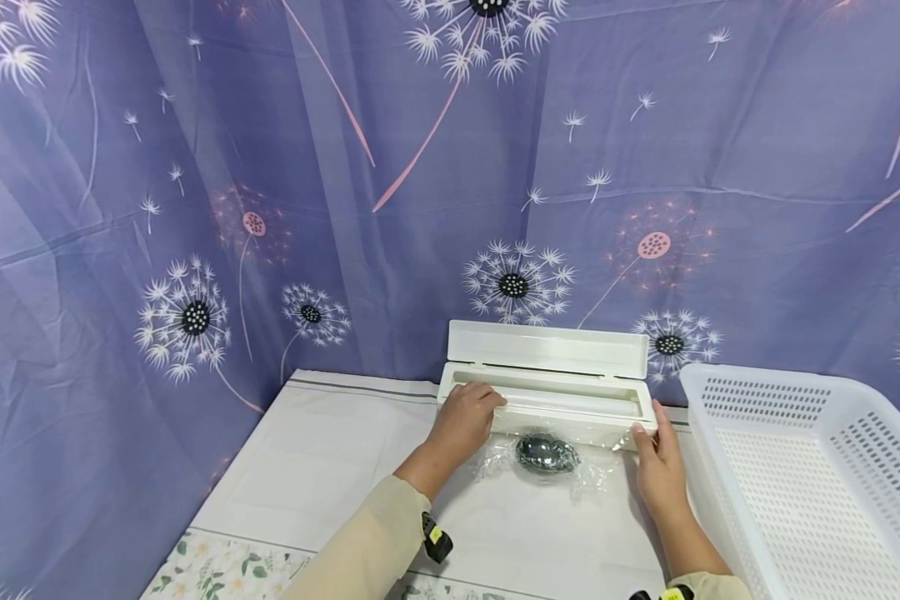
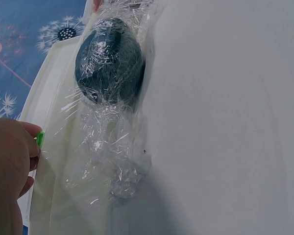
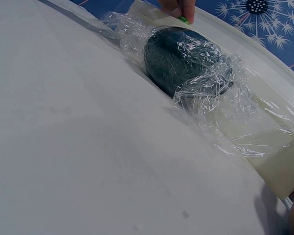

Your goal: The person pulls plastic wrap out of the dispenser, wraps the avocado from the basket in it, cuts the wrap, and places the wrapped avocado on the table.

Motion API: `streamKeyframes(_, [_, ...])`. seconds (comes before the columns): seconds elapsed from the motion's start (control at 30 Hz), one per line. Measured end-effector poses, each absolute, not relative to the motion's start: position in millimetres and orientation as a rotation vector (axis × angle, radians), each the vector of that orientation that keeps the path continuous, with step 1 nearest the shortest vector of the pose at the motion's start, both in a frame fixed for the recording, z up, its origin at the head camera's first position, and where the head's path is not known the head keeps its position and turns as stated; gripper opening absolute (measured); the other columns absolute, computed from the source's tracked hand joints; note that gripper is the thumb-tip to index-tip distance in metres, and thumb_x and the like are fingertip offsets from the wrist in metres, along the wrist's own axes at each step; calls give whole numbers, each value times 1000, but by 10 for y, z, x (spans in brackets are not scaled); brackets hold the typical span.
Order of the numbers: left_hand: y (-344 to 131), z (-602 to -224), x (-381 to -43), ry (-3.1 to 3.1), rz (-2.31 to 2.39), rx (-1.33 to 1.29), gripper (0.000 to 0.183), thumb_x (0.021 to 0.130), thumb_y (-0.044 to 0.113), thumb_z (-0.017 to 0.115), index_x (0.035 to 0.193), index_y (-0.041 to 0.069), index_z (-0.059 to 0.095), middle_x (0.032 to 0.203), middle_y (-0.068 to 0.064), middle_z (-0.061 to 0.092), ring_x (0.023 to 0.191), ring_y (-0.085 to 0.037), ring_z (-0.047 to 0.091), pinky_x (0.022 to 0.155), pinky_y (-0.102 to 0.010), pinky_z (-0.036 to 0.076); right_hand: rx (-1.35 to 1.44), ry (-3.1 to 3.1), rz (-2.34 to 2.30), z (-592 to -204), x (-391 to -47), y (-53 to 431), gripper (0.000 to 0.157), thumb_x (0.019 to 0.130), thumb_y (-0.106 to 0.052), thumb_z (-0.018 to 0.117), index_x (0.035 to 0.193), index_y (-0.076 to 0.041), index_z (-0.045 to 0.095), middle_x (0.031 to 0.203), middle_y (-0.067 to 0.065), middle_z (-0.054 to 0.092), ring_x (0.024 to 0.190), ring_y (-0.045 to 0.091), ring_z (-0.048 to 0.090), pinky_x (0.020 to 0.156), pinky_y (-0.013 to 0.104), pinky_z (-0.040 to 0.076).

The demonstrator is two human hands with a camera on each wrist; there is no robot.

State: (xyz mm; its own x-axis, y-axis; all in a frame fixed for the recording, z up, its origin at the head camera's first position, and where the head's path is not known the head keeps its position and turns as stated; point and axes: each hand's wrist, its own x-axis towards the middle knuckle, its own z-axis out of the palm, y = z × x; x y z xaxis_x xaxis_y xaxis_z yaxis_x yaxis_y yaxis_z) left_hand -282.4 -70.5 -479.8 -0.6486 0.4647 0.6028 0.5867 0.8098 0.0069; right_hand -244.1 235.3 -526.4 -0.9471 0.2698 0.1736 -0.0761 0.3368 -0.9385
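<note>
A white cling film dispenser box (image 1: 570, 427) lies on the table with its lid raised and a film roll (image 1: 570, 402) inside. My left hand (image 1: 468, 417) is at the left part of its front edge; in the left wrist view its fingertips pinch a small green slide cutter (image 2: 39, 139). My right hand (image 1: 660, 471) grips the box's right end, thumb in front and fingers along the side. In front of the box lies a dark green oval thing (image 1: 546, 454), covered in crumpled clear cling film (image 3: 206, 88). The film runs to the box's front edge.
A white perforated plastic basket (image 1: 742, 500) stands to the right, close to my right forearm. A purple curtain with dandelion prints (image 1: 420, 250) hangs right behind the box. A white cloth with a floral border (image 1: 232, 567) covers the table.
</note>
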Motion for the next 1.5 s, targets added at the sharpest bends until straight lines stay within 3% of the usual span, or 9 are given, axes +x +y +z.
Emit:
streamKeyframes(0.6, [-746,-4786,-2819,-2415,-274,-760,24,87,5,64,100,22,73,97,9,69,98,-11,64,83,-29,50,-139,-2307,1653,-5252,-2432,2354,61,104,-30,39,157,-18,11,161,17,16,147,36,20,121,53,16])
streamKeyframes(0.97, [-778,-4806,-2833,-2397,-303,-763,24,87,4,63,99,21,73,95,8,70,96,-10,65,84,-29,51,-151,-2300,1662,-5254,-2430,2365,60,104,-29,39,157,-21,11,161,17,16,147,36,20,121,52,18])
streamKeyframes(1.17, [-793,-4817,-2838,-2390,-313,-765,24,86,3,63,99,21,73,95,9,70,97,-10,64,85,-28,50,-164,-2310,1651,-5259,-2442,2364,60,104,-30,40,157,-22,12,161,14,18,147,33,22,122,46,19])
streamKeyframes(1.5, [-808,-4841,-2844,-2402,-307,-757,24,86,4,65,101,22,72,97,9,70,100,-10,64,86,-29,50,-158,-2316,1658,-5255,-2431,2363,61,104,-29,39,157,-20,10,162,15,15,148,36,19,120,53,17])
